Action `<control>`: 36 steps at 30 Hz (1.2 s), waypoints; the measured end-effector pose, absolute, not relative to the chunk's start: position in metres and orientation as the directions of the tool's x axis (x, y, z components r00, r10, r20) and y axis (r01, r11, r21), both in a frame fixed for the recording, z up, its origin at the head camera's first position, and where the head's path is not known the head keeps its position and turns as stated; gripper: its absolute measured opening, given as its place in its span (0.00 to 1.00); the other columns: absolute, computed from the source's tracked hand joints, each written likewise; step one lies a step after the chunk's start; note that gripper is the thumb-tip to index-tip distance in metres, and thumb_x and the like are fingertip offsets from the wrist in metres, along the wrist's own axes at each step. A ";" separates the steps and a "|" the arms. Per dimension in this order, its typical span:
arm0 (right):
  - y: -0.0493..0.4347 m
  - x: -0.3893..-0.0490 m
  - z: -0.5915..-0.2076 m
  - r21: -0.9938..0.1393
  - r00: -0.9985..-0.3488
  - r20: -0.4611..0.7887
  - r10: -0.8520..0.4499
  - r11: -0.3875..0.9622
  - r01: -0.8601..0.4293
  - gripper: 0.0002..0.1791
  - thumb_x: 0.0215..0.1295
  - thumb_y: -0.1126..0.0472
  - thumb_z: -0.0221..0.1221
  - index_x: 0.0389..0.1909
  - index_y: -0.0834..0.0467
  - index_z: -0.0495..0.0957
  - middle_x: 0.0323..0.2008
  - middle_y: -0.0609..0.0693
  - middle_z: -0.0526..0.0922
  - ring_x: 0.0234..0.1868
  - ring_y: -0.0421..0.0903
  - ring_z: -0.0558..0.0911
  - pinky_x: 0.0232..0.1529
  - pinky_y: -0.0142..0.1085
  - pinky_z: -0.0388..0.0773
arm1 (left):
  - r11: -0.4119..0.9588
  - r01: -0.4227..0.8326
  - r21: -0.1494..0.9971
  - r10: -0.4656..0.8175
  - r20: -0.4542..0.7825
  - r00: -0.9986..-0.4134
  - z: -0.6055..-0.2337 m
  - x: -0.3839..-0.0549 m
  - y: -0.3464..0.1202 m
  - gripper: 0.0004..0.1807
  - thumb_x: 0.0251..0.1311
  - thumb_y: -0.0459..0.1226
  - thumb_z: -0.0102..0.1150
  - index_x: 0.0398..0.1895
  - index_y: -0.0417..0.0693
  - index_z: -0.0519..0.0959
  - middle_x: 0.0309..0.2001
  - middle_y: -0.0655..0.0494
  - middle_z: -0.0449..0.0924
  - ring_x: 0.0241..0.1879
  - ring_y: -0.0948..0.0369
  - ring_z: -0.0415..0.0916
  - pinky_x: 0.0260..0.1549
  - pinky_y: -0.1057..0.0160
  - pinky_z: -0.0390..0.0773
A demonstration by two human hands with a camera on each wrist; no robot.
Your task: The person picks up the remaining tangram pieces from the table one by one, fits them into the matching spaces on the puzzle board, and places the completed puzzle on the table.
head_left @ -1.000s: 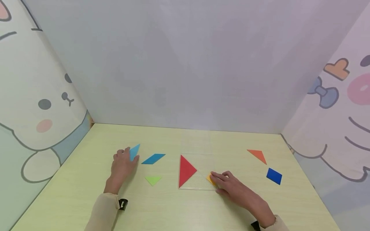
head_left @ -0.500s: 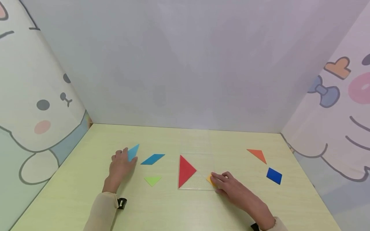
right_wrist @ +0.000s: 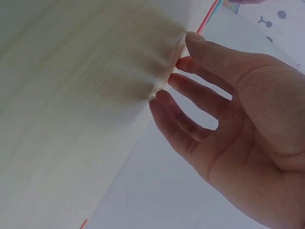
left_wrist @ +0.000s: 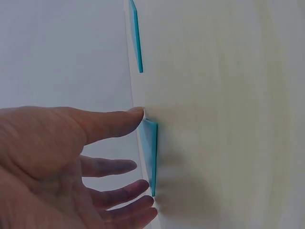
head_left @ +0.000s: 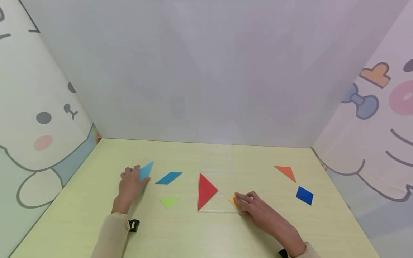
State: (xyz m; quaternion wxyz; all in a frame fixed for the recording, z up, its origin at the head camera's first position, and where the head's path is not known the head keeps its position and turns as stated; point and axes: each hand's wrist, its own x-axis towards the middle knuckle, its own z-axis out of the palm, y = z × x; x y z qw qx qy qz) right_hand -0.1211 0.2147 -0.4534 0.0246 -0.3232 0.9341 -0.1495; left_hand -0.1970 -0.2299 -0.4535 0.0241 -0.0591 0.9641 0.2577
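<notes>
Left hand (head_left: 129, 182) has slid a touch to the left compared with a second ago, and the lower tip of the light-blue tangram piece (head_left: 146, 172) now pokes out below the thumb. Right hand (head_left: 258, 208) has pretty much stayed put.

That light-blue piece is flat on the table (head_left: 180, 233) over on the left, partly covered, so I can't see its whole outline. The left hand's fingers are fairly straight and spread, touching it with thumb on one side and fingertips on the other, more resting than clenching. The right hand has bent fingers and looks to be pinching the yellow tangram piece (head_left: 232, 200), mostly hidden, at the near right corner of a clear tray (head_left: 221, 206). Also in the tray: a big red triangle (head_left: 206, 191), its long edge along the left wall.

Loose between the tray and the left hand are a blue parallelogram (head_left: 169, 178) and, nearer the person, a small lime-green triangle (head_left: 169, 202). Right of the tray, well apart from it, there's an orange triangle (head_left: 286, 173) with a dark-blue four-sided piece (head_left: 304, 195) just in front. Beige sleeve (head_left: 111, 234) on the left arm, pale grey wall (head_left: 209, 71) at the back, cartoon animal print (head_left: 48, 125) down both sides
</notes>
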 end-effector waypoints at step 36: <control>0.216 -0.119 -0.455 -0.326 -0.793 0.063 -0.606 0.738 -0.590 0.27 0.71 0.64 0.63 0.69 0.60 0.75 0.67 0.56 0.76 0.53 0.51 0.74 0.47 0.36 0.81 | 0.807 -0.163 0.568 -0.126 -0.104 -0.987 -0.453 -0.200 -0.236 0.34 0.66 0.39 0.67 0.61 0.22 0.62 0.53 0.16 0.59 0.53 0.28 0.52 0.51 0.33 0.63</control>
